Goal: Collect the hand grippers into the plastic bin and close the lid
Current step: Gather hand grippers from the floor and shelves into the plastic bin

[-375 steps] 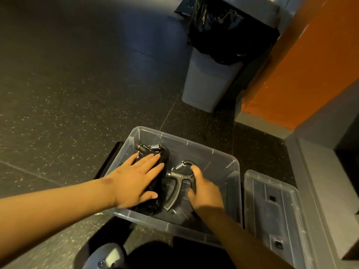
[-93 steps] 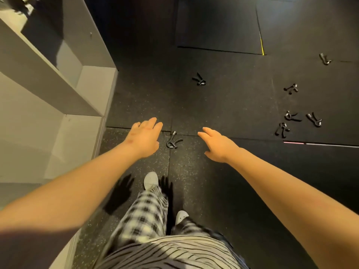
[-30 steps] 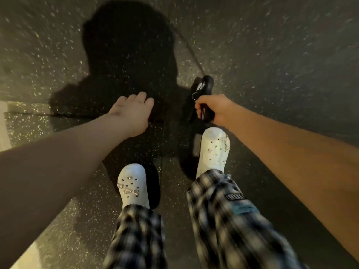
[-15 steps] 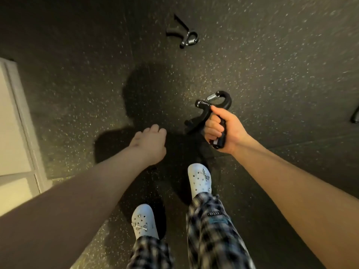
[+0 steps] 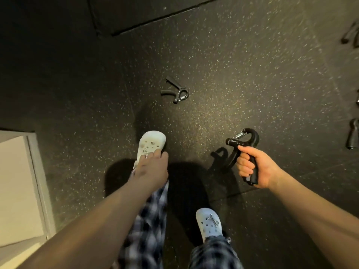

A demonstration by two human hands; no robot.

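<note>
My right hand [image 5: 254,169] is closed around one handle of a black hand gripper [image 5: 243,143] with a steel spring, held above the dark speckled floor. My left hand [image 5: 150,168] hangs empty, fingers loosely apart, over my left shoe. A second hand gripper [image 5: 177,92] lies on the floor ahead of my feet. More hand grippers lie at the right edge [image 5: 352,134], partly cut off by the frame, with another at the top right [image 5: 351,35]. The plastic bin and its lid are out of view.
My two white clogs [image 5: 151,144] [image 5: 209,222] and plaid trouser legs fill the lower middle. A pale shelf unit [image 5: 21,183] stands at the left edge. A seam between floor mats [image 5: 155,20] runs across the top.
The view has tilted up and I have stepped forward with my left foot. The gripper on the floor now lies nearer. My right hand still holds its gripper, now further right.
</note>
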